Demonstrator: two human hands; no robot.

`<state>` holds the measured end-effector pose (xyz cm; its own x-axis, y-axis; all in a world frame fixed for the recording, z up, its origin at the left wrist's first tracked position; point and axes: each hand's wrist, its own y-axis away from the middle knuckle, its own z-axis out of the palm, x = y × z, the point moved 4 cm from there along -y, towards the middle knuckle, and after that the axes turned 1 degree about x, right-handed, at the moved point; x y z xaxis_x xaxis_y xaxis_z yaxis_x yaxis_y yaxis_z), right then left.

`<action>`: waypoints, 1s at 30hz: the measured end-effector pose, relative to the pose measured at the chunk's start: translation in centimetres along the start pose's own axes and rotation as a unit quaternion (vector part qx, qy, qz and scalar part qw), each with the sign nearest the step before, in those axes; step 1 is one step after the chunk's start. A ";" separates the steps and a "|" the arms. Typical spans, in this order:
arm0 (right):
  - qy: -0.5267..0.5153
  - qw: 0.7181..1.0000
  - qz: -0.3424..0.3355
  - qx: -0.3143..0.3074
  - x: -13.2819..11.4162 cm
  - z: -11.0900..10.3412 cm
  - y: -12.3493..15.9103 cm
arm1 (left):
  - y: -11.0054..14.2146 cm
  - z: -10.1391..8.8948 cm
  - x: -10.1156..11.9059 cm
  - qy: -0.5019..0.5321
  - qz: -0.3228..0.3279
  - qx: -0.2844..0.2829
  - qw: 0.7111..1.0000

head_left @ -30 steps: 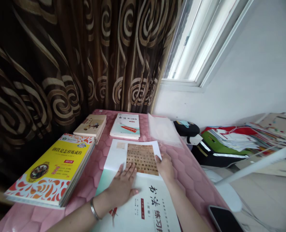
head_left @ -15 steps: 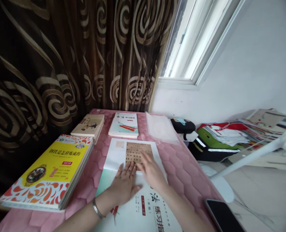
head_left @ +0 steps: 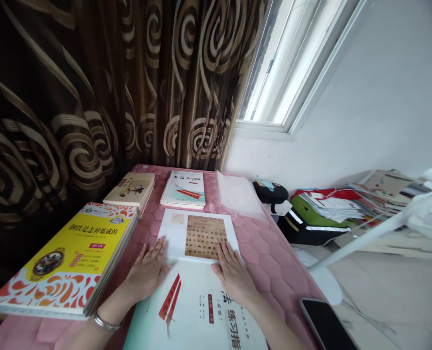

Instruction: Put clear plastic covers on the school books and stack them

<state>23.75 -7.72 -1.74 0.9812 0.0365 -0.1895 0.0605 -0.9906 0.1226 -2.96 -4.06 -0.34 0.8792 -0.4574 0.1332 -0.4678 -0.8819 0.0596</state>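
Observation:
A calligraphy workbook with a pale green cover [head_left: 186, 301] lies on the pink quilted surface, large red brush shapes printed on it. Beyond the cover is a white panel [head_left: 172, 243] bearing a brown block of handwritten characters. My left hand [head_left: 150, 267] rests flat at the left edge near the crease, fingers stretched out, a silver bangle on the wrist. On the right side, my right hand [head_left: 232, 272] lies flat with its fingertips on the panel's edge. Neither hand grips anything.
To the left is a book stack topped by a yellow book [head_left: 88, 238]; tan books [head_left: 130, 187] sit behind it. Farther back are thin white books [head_left: 184, 184] and clear plastic sleeves [head_left: 239, 194]. A phone [head_left: 327, 323] and a white lamp [head_left: 361, 243] stand at right.
My hands have moved apart from the middle of the workbook, the left to its left edge and the right to its right edge. More of the printed block and red shapes show.

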 end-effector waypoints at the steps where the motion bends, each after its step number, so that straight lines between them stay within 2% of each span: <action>1: -0.001 1.000 0.000 0.003 -0.1 0.0 0.0 | 0.2 -0.1 -0.1 -0.010 -0.018 -0.001 1.000; 4: -0.005 1.000 -0.005 0.021 -0.3 0.2 0.0 | -0.4 -0.6 1.2 -0.067 -0.089 0.024 0.993; 6: -0.006 0.999 -0.008 0.032 -0.3 0.3 -0.1 | -2.1 -0.8 3.1 -0.101 -0.128 0.059 0.985; 7: -0.006 0.999 -0.008 0.033 -0.3 0.3 -0.1 | -3.3 -0.7 4.2 -0.100 -0.125 0.072 0.984; 9: -0.007 1.000 -0.006 0.029 -0.2 0.4 -0.2 | -6.2 -0.4 6.4 -0.067 -0.066 0.081 0.992; 11: -0.009 1.000 -0.004 0.023 -0.2 0.3 -0.2 | -9.2 0.3 7.7 -0.028 -0.013 0.055 0.998; 15: -0.020 1.000 -0.003 0.012 -0.3 -0.2 0.2 | -13.0 1.2 7.0 0.010 -0.016 0.067 0.998; 19: -0.034 0.999 0.006 0.013 -1.5 -1.2 -0.7 | -13.5 1.6 5.9 0.008 -0.022 0.089 0.996; 21: -0.052 0.998 -0.011 0.040 -3.0 -2.1 -2.3 | -13.4 1.9 5.9 0.004 -0.023 0.073 0.997; 25: -0.122 0.985 -0.098 0.069 -6.8 -3.2 -7.7 | -13.5 2.3 5.9 -0.014 -0.011 0.033 0.999; 27: -0.148 0.985 -0.077 0.048 -7.4 -2.9 -10.4 | -13.6 2.4 5.9 -0.013 0.002 0.039 0.999; 30: -0.132 0.989 -0.042 0.042 -6.5 -2.2 -12.8 | -13.7 2.3 5.7 -0.005 0.000 0.053 0.999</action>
<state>17.01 5.03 0.10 0.8907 0.0947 -0.4446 0.1137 -0.9934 0.0162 8.67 5.11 -2.70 0.8801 -0.4587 0.1223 -0.4566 -0.8885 -0.0461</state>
